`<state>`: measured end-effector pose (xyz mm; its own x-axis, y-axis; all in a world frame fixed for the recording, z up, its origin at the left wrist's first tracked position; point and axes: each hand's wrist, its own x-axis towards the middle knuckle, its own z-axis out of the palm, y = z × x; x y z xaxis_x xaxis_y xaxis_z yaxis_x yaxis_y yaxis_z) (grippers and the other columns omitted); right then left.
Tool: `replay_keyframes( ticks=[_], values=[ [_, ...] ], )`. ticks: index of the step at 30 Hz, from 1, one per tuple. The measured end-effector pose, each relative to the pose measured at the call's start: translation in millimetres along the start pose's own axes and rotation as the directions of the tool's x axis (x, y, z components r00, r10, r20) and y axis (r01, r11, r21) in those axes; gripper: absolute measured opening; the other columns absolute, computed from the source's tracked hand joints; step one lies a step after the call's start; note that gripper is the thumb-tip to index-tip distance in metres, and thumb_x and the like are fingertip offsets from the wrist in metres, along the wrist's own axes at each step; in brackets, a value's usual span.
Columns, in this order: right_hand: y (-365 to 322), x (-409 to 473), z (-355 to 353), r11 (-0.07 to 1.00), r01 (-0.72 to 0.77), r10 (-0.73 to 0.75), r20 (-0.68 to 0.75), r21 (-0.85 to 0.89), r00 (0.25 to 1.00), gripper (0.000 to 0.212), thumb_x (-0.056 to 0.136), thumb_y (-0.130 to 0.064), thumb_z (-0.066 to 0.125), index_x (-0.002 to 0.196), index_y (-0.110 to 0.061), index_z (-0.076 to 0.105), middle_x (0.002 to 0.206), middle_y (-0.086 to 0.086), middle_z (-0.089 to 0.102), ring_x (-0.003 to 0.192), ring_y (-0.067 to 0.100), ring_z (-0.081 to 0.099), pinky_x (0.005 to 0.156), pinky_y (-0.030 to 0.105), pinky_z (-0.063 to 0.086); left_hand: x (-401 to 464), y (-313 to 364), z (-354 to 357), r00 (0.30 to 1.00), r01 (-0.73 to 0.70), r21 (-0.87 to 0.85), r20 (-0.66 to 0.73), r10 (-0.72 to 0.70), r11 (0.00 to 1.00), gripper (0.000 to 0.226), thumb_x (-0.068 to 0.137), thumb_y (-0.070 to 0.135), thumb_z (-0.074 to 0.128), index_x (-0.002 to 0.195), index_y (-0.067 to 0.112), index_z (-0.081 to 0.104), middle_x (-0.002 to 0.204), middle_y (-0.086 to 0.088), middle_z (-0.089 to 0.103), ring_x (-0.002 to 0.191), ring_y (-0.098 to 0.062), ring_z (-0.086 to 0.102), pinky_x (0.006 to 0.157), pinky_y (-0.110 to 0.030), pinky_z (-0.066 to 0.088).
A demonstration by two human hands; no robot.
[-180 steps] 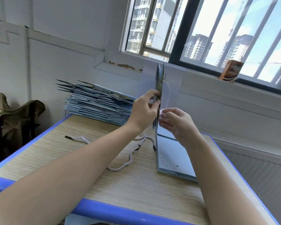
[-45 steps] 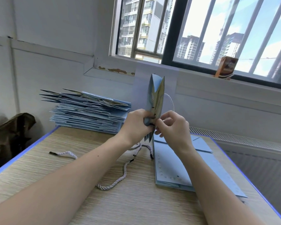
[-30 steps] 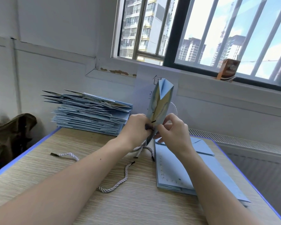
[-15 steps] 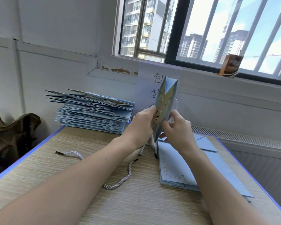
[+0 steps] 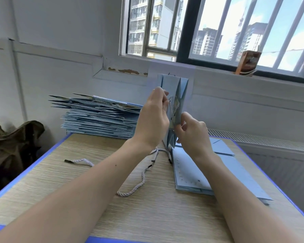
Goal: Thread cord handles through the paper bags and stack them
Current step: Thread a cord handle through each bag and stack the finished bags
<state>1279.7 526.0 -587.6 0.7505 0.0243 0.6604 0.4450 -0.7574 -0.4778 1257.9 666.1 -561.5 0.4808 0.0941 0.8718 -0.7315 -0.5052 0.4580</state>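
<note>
The left hand [image 5: 153,118] pinched the limp cord [image 5: 170,106]; the right hand [image 5: 191,132] gripped the light, creasable paper bag [image 5: 182,90] by its edge.

hands [image 5: 172,123] threading cord [image 5: 170,106], upright bag [image 5: 182,88]

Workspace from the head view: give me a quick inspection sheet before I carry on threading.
Surface: wood-grain table with blue edging.
Job's things: bag held upright; tall stack at back left; flat bags on the right; loose cords on the table.
Clutter: nothing seen.
Hands: left hand pinches a cord at the bag; right hand grips the bag's edge.
Cables: nothing seen.
Surroundings: barred window, box on sill, dark cloth at left.
</note>
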Motion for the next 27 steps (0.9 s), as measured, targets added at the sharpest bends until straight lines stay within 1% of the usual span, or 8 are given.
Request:
replay_keyframes(
  ticks=[4,7,9,13,17,20,24,27],
  values=[
    [-4,-2,1,1.0,0.016,-0.016,0.045,-0.012,0.999,0.019,0.09,-0.024,0.05,0.074,-0.017,0.041,0.063,0.013,0.063,0.063,0.04,0.064,0.06,0.048,0.054,7,4,-6,0.995,-0.004,-0.043,-0.098,0.0,0.999,0.005,0.098,0.002,0.052,0.095,0.006,0.051,0.099,-0.009,0.061,0.088,-0.019,0.061,0.078,-0.03,0.056],
    [-6,-3,1,0.999,0.034,-0.034,0.04,-0.005,0.999,0.02,0.09,-0.025,0.053,0.074,-0.018,0.045,0.06,0.009,0.063,0.059,0.037,0.064,0.058,0.047,0.054,8,2,-5,0.999,-0.043,0.08,-0.011,0.044,0.996,0.004,0.094,0.005,0.061,0.09,0.005,0.06,0.094,-0.004,0.058,0.08,-0.015,0.058,0.071,-0.011,0.046],
    [-7,-4,2,0.999,0.044,-0.044,0.042,0.001,0.998,0.02,0.09,-0.028,0.055,0.074,-0.019,0.047,0.06,0.006,0.063,0.058,0.035,0.064,0.058,0.046,0.054,5,-2,-2,0.998,-0.03,0.124,0.062,0.022,0.992,0.003,0.092,0.009,0.067,0.088,0.008,0.067,0.096,0.0,0.051,0.078,-0.011,0.053,0.069,-0.008,0.044],
    [-8,-5,3,0.998,0.055,-0.057,0.066,0.034,0.996,0.016,0.088,-0.03,0.056,0.076,-0.021,0.05,0.062,0.004,0.064,0.059,0.034,0.063,0.058,0.048,0.058,-1,-13,3,0.998,0.044,0.196,0.039,-0.053,0.98,0.009,0.089,0.021,0.073,0.09,0.013,0.074,0.094,0.001,0.05,0.076,-0.015,0.053,0.069,-0.026,0.05],
    [-11,-6,2,0.997,0.031,-0.036,0.076,0.073,0.996,0.016,0.086,-0.023,0.059,0.074,-0.019,0.05,0.057,-0.001,0.065,0.056,0.027,0.065,0.058,0.047,0.058,-2,-11,2,0.997,0.08,0.272,-0.029,-0.075,0.959,0.012,0.089,0.021,0.07,0.081,0.014,0.064,0.086,0.005,0.048,0.065,-0.017,0.049,0.057,-0.024,0.037],
    [-15,-7,1,0.994,0.052,-0.06,0.087,0.099,0.994,0.02,0.085,-0.017,0.061,0.071,-0.018,0.046,0.056,0.001,0.066,0.048,0.018,0.065,0.06,0.044,0.057,-1,-11,2,0.989,0.146,0.338,-0.084,-0.125,0.93,0.019,0.088,0.018,0.066,0.076,0.018,0.052,0.082,0.002,0.049,0.061,-0.022,0.048,0.054,-0.028,0.035],
    [-20,-9,-1,0.984,0.126,-0.145,0.157,0.125,0.977,0.015,0.082,-0.012,0.062,0.072,-0.01,0.051,0.054,0.004,0.065,0.044,0.014,0.063,0.063,0.038,0.056,-2,-17,-1,0.98,0.197,0.374,-0.116,-0.164,0.906,0.008,0.087,0.017,0.064,0.092,0.014,0.058,0.088,-0.002,0.048,0.062,-0.026,0.051,0.055,-0.031,0.038],
    [-22,-11,-1,0.977,0.147,-0.175,0.184,0.154,0.967,0.01,0.077,-0.021,0.059,0.071,-0.016,0.053,0.056,0.005,0.064,0.052,0.025,0.063,0.062,0.04,0.055,-1,-25,1,0.992,0.12,0.282,-0.067,-0.105,0.952,0.016,0.086,0.008,0.062,0.101,0.01,0.059,0.088,-0.007,0.054,0.07,-0.029,0.055,0.059,-0.037,0.047]
  ],
)
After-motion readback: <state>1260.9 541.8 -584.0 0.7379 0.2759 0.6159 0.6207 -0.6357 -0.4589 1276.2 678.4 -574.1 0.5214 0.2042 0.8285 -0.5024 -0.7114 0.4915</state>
